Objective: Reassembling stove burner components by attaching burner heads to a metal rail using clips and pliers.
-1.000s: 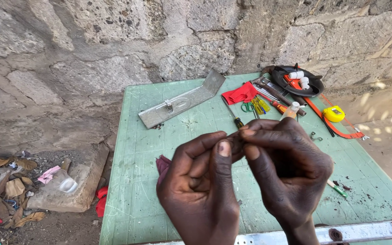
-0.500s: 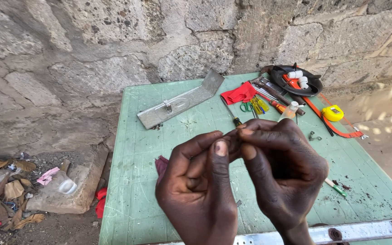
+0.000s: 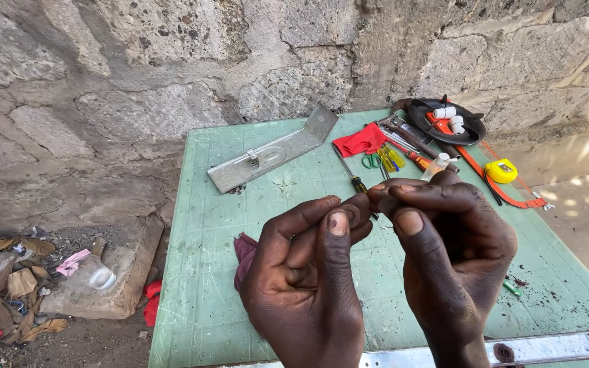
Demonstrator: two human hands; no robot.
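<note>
Small part [image 3: 371, 199] | unmoved since earlier | left hand [image 3: 308, 272], right hand [image 3: 455, 252] grips pinching it

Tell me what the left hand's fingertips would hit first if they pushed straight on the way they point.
The left hand points its fingertips right, at the right hand; they would meet the right hand's fingertips almost at once. Whatever small thing is pinched between them is hidden.

A crumpled pink paper wrapper [image 3: 73, 262] lies among litter at lower left; no signs or screens
</note>
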